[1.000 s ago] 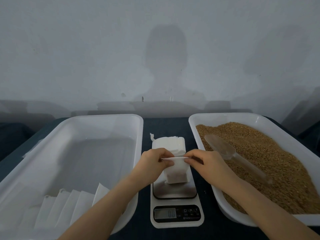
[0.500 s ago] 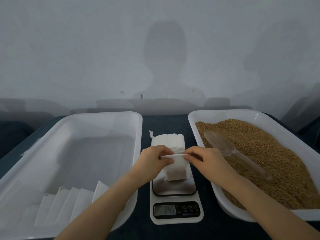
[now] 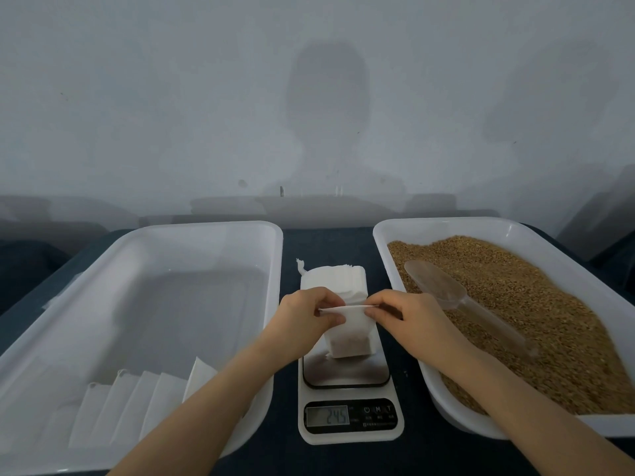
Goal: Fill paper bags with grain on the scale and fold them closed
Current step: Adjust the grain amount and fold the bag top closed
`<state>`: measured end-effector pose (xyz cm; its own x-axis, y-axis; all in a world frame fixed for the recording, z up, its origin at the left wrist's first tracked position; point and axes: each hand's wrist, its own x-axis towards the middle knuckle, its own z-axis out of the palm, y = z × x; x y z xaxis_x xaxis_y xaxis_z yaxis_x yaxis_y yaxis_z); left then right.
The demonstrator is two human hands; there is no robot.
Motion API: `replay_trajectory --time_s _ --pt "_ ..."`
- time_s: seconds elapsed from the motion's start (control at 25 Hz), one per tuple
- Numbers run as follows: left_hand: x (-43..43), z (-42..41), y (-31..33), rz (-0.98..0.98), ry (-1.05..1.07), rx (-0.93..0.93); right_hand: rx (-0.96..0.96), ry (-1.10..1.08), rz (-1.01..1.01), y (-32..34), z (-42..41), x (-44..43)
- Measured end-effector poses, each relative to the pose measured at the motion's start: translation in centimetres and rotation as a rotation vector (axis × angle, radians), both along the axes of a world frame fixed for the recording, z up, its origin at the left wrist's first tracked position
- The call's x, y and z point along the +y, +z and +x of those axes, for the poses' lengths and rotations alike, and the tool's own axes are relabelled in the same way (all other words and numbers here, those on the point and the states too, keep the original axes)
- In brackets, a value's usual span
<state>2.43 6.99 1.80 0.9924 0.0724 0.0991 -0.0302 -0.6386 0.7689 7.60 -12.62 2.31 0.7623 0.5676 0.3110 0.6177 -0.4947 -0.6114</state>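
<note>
Pinching the flattened top edge of the small white paper bag at both ends, the left hand and right hand draw it taut in the head view. On each hand, thumb and forefinger close on a corner of the mouth. The bag stands on the steel platform of the white digital kitchen scale. Its lower part is swollen and faintly brown with grain, and the display seems to read 245.

The step in hand looks like the fold. It should go best with both layers of the mouth level and pressed flat, the crease rolled down evenly toward the grain, and the bag kept upright so nothing spills. Thin paper may tear under a hard sideways pull.

Right of the scale, the large white plastic tray holds a deep bed of brown grain, with a clear plastic scoop lying on it. On the left, the matching white plastic bin holds a row of white paper bags leaning at its near end; whether they are filled I cannot tell. Behind the scale, a stack of flat white bags lies on the dark tabletop.
</note>
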Motion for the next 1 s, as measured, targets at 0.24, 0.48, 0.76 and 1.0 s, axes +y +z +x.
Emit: replay_trajectory --time_s 0.24,0.48,0.76,1.0 --pt "-0.07 0.05 0.0 0.009 0.0 0.01 0.008 -0.001 0.003 0.02 -0.05 -0.03" --pt "-0.03 0.03 0.06 0.006 -0.005 0.019 0.006 0.0 0.013 -0.02 -0.02 0.0" --pt "-0.03 0.08 0.04 0.001 -0.004 0.018 -0.004 0.003 0.017 -0.11 0.07 -0.05" --pt "0.03 -0.03 -0.05 0.009 -0.006 0.009 0.003 0.002 0.02 -0.13 0.09 -0.04"
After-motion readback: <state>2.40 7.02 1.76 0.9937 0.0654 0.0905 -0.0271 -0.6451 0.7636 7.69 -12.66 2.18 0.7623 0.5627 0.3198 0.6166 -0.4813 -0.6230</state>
